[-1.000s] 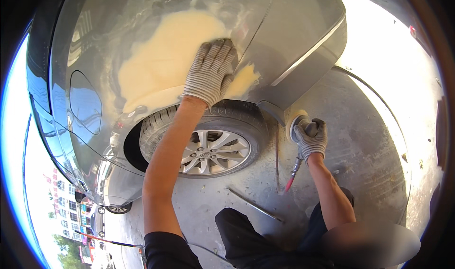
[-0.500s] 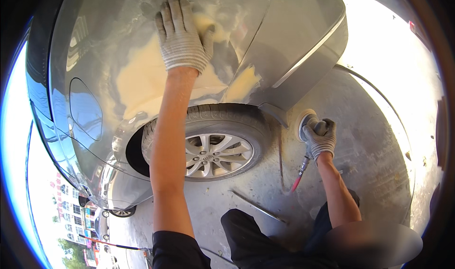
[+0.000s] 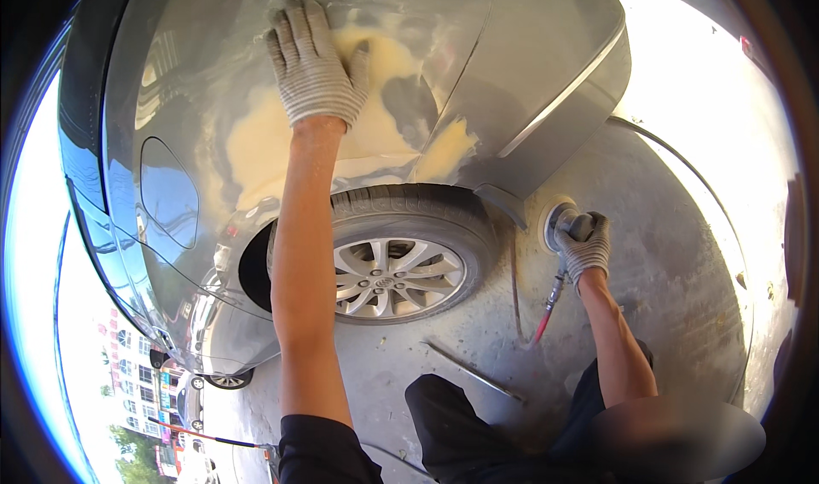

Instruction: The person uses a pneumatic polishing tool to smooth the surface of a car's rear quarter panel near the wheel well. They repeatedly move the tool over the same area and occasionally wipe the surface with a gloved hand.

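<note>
My left hand [image 3: 317,70], in a striped grey work glove, lies flat on the grey car body panel [image 3: 546,66] with its fingers stretched out. Beneath and around it spreads a sanded patch of yellowish body filler [image 3: 264,147], with a smaller filler patch [image 3: 448,151] across the panel seam. Down at the right, my right hand [image 3: 589,249], gloved the same way, grips a round air sander [image 3: 563,224] with a pale disc pad. The sander is off the car, beside the rear of the wheel. A red air hose [image 3: 543,324] runs from its metal fitting.
Below the filler sits the car's tyre [image 3: 409,207] with a silver alloy wheel [image 3: 418,271]. A thin metal bar [image 3: 473,371] lies on the concrete floor [image 3: 674,254]. A dark cable [image 3: 674,151] curves along the right. Parked cars and a building show at the lower left.
My left hand has slid slightly left across the filler, staying flat. The right hand keeps its grip on the sander. The whole view has shifted a little.
</note>
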`<state>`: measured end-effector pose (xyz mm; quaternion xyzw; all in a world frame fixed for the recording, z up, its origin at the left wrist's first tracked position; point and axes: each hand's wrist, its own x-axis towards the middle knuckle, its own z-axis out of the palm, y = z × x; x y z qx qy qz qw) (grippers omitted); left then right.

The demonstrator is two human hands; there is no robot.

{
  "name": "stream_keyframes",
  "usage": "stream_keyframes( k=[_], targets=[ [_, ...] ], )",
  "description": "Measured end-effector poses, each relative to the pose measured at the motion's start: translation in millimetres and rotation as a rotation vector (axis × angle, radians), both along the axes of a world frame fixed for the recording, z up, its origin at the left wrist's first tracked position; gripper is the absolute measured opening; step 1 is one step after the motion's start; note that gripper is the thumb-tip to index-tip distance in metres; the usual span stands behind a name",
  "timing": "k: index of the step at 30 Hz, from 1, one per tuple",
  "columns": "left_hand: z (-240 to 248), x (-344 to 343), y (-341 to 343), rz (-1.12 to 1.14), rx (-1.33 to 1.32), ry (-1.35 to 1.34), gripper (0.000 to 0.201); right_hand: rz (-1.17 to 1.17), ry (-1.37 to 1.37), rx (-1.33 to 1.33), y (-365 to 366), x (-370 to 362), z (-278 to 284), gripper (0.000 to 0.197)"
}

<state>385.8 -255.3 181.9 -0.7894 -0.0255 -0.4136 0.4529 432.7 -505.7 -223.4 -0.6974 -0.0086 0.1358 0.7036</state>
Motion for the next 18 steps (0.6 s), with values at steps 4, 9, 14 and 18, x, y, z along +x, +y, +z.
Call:
stream_keyframes(
  k=[4,9,14,18],
  targets=[
    [-7,17,-10,0.097,0.005,-0.13,0.087,-0.009,-0.038,0.012,5,-8,-7,0.064],
    [-94,-3,-23,0.049,-0.1,0.288,0.087,-0.031,-0.087,-0.038,4,-2,-14,0.064],
    [-111,-34,-26,0.165,-0.115,0.584,0.083,-0.043,-0.108,-0.054,6,-2,-15,0.063],
    [-74,-18,-18,0.077,-0.024,0.543,0.083,-0.057,-0.111,-0.068,4,-2,-6,0.062]
  ],
)
